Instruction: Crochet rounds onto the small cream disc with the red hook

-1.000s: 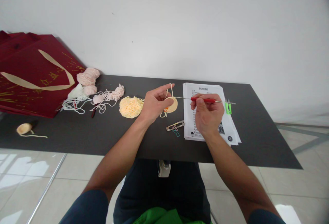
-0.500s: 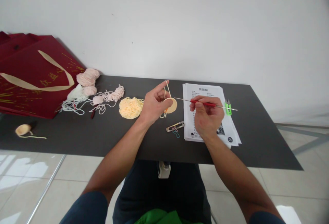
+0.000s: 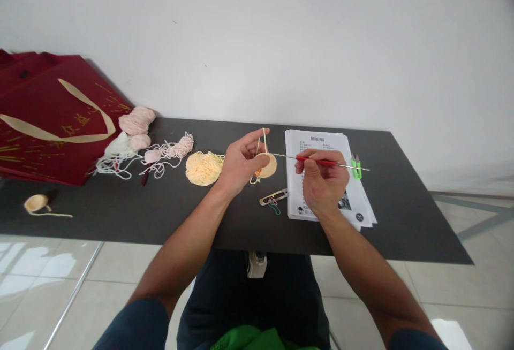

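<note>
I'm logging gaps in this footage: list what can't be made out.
Head view:
Round yellow piece: partly behind the left hand; stitches too small to count.
Red-handled hook: grip partly covered by the right hand; whether its tip is in a stitch, too small to tell.
Printed sheets: partly behind the right hand; small print unreadable.
Red bag: cut off by the left edge.

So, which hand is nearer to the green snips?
Right. The right hand is just left of the green snips, above the printed sheets; the left hand is farther left, pinching a round cream piece.
</note>
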`<state>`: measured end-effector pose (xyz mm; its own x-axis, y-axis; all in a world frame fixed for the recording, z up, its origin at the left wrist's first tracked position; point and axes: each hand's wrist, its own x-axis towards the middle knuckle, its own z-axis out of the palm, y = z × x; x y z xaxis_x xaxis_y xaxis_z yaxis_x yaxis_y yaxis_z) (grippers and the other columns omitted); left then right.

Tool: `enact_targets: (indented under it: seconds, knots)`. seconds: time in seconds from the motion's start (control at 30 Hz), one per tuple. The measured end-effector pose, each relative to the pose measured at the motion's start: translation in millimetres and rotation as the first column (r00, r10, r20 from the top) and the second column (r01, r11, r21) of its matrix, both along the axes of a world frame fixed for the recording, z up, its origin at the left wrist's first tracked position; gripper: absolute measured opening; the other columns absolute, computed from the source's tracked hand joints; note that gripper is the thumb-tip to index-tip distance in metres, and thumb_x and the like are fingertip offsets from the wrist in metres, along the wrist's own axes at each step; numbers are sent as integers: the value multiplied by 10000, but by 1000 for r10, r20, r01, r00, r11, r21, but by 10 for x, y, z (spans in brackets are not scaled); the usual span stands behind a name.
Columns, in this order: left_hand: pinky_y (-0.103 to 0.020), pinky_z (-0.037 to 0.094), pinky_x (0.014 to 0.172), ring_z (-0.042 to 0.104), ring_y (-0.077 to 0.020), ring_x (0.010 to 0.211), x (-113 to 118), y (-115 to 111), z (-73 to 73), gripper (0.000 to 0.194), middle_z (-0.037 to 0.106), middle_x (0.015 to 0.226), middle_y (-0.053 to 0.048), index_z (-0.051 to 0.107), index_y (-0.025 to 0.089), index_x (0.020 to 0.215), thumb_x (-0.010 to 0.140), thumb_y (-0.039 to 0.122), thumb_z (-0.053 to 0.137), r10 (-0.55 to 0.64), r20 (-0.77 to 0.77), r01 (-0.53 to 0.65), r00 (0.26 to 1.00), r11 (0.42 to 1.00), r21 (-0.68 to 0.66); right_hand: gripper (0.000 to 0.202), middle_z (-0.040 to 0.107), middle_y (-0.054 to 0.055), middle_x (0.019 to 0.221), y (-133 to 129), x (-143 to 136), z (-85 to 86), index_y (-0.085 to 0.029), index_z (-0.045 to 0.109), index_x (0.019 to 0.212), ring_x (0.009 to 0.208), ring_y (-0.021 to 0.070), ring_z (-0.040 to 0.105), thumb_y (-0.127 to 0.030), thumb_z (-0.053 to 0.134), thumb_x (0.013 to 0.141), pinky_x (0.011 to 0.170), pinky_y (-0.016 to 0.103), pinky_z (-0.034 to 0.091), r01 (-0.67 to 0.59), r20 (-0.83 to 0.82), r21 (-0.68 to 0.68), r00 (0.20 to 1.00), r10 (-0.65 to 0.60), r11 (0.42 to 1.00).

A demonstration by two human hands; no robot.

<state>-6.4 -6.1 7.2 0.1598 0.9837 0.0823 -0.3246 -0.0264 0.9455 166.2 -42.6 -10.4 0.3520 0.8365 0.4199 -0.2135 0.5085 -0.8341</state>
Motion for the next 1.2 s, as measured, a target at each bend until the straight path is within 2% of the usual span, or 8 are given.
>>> enact_targets:
  seconds: [0.17,0.33,0.6,0.73,1.2]
  knots:
    - [-234,409,542,560,-91,616,-15,5,18,571,671,804,16,760,217,1189,631,131,844,-59,118,69,991,994,-81,165,772,-11,899,-5,-1,5,-286,692,894,636,113,671,-304,842,827,558,277,545,-25,-13,15,1000,25,1000]
    - [-235,434,576,571,-86,624,-22,19,28,498,687,801,5,791,198,1109,619,130,852,-84,231,121,969,981,-154,168,773,-12,900,-11,-18,18,-290,687,895,629,114,665,-311,839,830,547,278,547,12,3,27,1000,-12,1000]
    - [-219,456,579,564,-66,607,-36,44,38,511,654,796,10,790,150,1057,554,58,795,-84,301,169,950,948,-269,155,785,-2,919,-24,-12,-15,-265,686,928,639,114,692,-255,821,853,552,274,577,22,83,142,996,-34,990]
    - [-210,449,573,550,-60,599,-32,39,49,511,636,785,14,785,136,1040,537,47,773,-70,304,159,950,947,-278,153,792,0,919,-12,-8,-40,-248,685,949,636,110,699,-189,798,863,544,262,579,0,130,214,991,-28,977]
    - [-210,421,551,520,-61,585,-15,30,35,481,628,757,19,790,152,1022,558,28,752,-75,289,147,954,961,-234,153,792,7,932,-33,-19,-36,-243,685,952,680,117,727,-161,785,869,573,259,601,-27,183,208,983,-12,978]
